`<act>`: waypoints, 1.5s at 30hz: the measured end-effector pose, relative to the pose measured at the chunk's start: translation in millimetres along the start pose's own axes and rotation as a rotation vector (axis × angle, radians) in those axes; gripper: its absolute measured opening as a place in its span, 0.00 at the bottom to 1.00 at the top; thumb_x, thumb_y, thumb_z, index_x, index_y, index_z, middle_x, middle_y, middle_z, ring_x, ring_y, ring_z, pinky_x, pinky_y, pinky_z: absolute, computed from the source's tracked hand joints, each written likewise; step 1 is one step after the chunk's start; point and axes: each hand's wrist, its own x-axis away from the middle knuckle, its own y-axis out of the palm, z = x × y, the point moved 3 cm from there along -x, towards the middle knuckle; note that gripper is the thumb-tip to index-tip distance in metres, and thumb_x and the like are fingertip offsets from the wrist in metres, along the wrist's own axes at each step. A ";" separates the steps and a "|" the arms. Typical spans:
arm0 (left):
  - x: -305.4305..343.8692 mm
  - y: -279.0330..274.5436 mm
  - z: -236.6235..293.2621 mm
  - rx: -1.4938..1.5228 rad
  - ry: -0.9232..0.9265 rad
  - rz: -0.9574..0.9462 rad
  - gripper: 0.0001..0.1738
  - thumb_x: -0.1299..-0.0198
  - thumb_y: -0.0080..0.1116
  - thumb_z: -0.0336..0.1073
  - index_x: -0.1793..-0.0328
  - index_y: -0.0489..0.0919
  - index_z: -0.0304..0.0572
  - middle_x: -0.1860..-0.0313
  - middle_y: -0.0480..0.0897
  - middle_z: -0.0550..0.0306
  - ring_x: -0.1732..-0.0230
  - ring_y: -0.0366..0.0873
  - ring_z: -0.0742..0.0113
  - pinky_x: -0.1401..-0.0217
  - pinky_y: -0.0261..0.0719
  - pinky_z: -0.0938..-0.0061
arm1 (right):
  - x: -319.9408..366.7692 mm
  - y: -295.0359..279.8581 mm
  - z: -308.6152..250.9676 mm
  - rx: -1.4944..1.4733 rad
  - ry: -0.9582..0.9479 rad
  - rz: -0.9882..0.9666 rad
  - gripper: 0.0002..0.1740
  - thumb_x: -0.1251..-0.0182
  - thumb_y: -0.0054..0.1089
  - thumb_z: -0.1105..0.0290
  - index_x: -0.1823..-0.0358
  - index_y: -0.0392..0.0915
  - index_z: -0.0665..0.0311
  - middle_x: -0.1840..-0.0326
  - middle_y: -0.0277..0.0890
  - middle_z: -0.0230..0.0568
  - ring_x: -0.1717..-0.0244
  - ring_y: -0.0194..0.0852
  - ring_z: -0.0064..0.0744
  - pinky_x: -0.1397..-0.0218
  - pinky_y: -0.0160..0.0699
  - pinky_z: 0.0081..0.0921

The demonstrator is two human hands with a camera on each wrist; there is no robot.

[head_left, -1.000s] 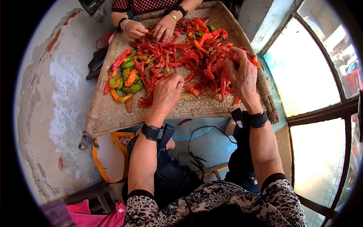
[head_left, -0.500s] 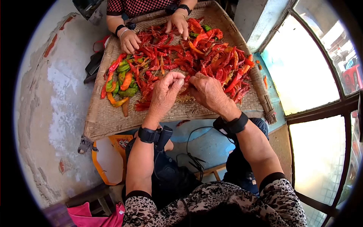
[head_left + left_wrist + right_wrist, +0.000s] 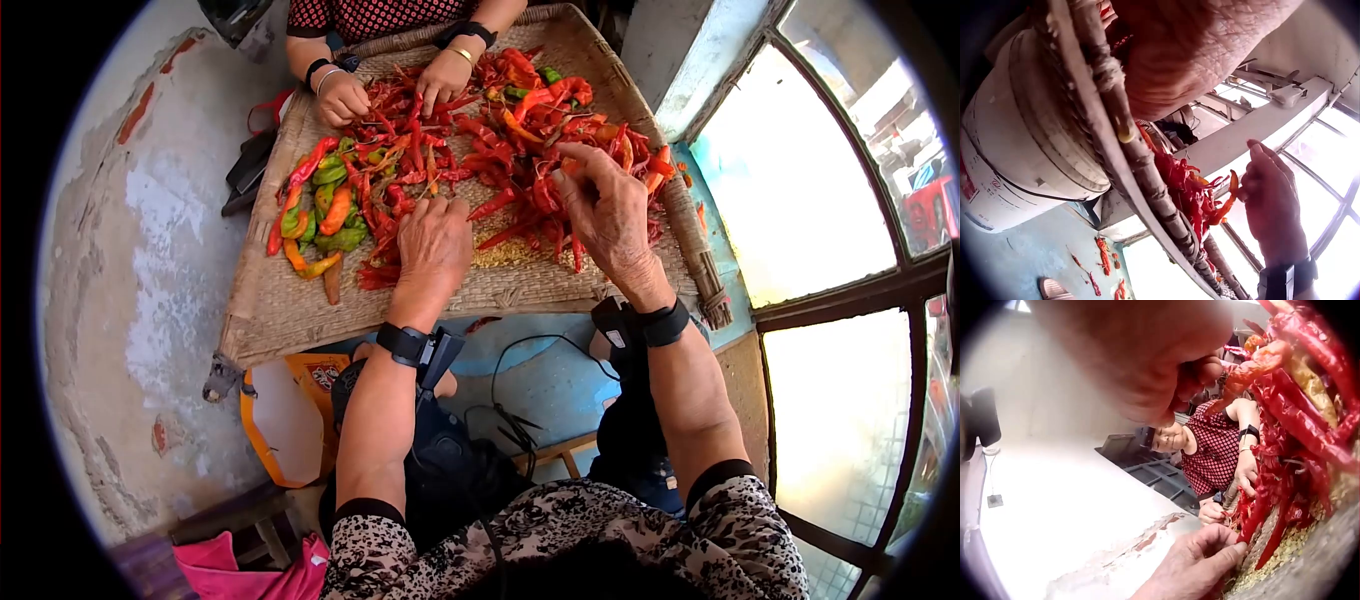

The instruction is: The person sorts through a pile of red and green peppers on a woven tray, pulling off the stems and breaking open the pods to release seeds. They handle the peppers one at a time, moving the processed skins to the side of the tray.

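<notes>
Where crinkled red chilli peppers point(image 3: 549, 192) heap on the tan woven tray point(image 3: 300, 310), the left hand point(image 3: 435, 243) pinches one red pepper point(image 3: 1255, 520); whether the right hand point(image 3: 610, 222) grips any, I can't tell. Picking through seems underway, calling for light fingertips.

One woven tray point(image 3: 290, 322) is seen. Dozens of red peppers point(image 3: 490, 205) are piled in it, too overlapped to be counted exactly; several green peppers point(image 3: 342, 240) are likewise partly hidden. Four hands point(image 3: 435, 245), four black wristbands point(image 3: 402, 342), two bracelets point(image 3: 461, 54), one bucket point(image 3: 1029, 125) and one pink cloth point(image 3: 215, 565) are shown.
</notes>
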 end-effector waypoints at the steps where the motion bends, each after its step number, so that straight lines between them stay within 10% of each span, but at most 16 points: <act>1: -0.5 -8.1 2.8 0.076 -0.041 -0.001 0.04 0.42 0.61 0.28 0.61 0.79 0.38 0.61 0.82 0.49 0.52 0.78 0.50 0.54 0.77 0.57 | 3.3 9.7 -4.2 0.016 -0.045 -0.092 0.23 0.35 0.62 0.72 0.39 0.71 0.65 0.66 0.78 0.46 0.71 0.80 0.43 0.69 0.78 0.35; 8: 12.2 -22.8 9.8 0.417 0.172 0.179 0.09 0.36 0.59 0.36 0.57 0.77 0.38 0.64 0.81 0.48 0.63 0.79 0.48 0.60 0.77 0.60 | 20.4 52.6 -12.9 0.244 -0.138 -0.242 0.19 0.41 0.62 0.72 0.47 0.73 0.62 0.65 0.74 0.43 0.66 0.82 0.46 0.71 0.81 0.36; 14: 9.6 -34.3 -41.2 0.371 -0.218 0.193 0.13 0.33 0.57 0.41 0.50 0.78 0.40 0.60 0.82 0.49 0.60 0.80 0.51 0.57 0.78 0.58 | 4.6 16.8 -11.6 0.243 -0.077 0.036 0.11 0.37 0.63 0.69 0.54 0.76 0.59 0.65 0.80 0.45 0.66 0.83 0.43 0.72 0.80 0.36; 16: 17.1 -36.7 -56.8 -0.094 -0.186 0.103 0.16 0.34 0.59 0.40 0.46 0.77 0.38 0.52 0.80 0.44 0.55 0.79 0.48 0.52 0.78 0.55 | -1.7 -2.3 -1.4 0.296 -0.034 0.167 0.14 0.35 0.62 0.68 0.50 0.75 0.57 0.67 0.80 0.45 0.68 0.83 0.43 0.71 0.79 0.38; 19: 23.0 -19.2 -71.0 -0.051 -0.255 -0.004 0.19 0.36 0.60 0.39 0.43 0.76 0.38 0.51 0.77 0.41 0.54 0.77 0.42 0.51 0.77 0.51 | -5.6 -19.2 12.6 0.346 0.198 0.208 0.28 0.33 0.60 0.69 0.33 0.65 0.57 0.77 0.79 0.41 0.74 0.81 0.45 0.72 0.77 0.37; 24: 15.6 -19.2 -45.4 0.220 -0.160 -0.048 0.12 0.38 0.61 0.34 0.51 0.77 0.37 0.56 0.78 0.44 0.55 0.77 0.41 0.52 0.75 0.53 | 0.3 -0.3 -2.4 0.125 0.003 0.108 0.28 0.33 0.58 0.73 0.31 0.65 0.57 0.70 0.79 0.44 0.73 0.80 0.46 0.72 0.78 0.37; 30: 5.5 -23.2 -12.9 0.391 -0.013 0.079 0.06 0.39 0.60 0.27 0.58 0.77 0.35 0.60 0.78 0.48 0.63 0.78 0.51 0.60 0.76 0.62 | 17.3 43.4 -14.7 0.153 -0.018 -0.309 0.24 0.36 0.58 0.72 0.36 0.71 0.58 0.61 0.78 0.46 0.66 0.81 0.50 0.67 0.81 0.40; 38: 7.5 -29.9 -13.8 0.502 -0.009 0.185 0.06 0.38 0.63 0.31 0.57 0.79 0.39 0.61 0.80 0.52 0.62 0.80 0.51 0.60 0.78 0.61 | 16.3 44.4 -10.2 0.250 -0.089 -0.202 0.11 0.38 0.62 0.69 0.57 0.73 0.62 0.68 0.76 0.44 0.66 0.82 0.47 0.70 0.80 0.40; 45: 8.3 -34.2 -31.5 0.685 -0.246 0.274 0.06 0.35 0.60 0.28 0.53 0.80 0.37 0.67 0.82 0.59 0.70 0.76 0.73 0.65 0.77 0.75 | -4.2 -7.3 14.8 0.380 0.159 0.094 0.15 0.34 0.62 0.62 0.50 0.77 0.60 0.67 0.82 0.44 0.69 0.82 0.47 0.72 0.77 0.38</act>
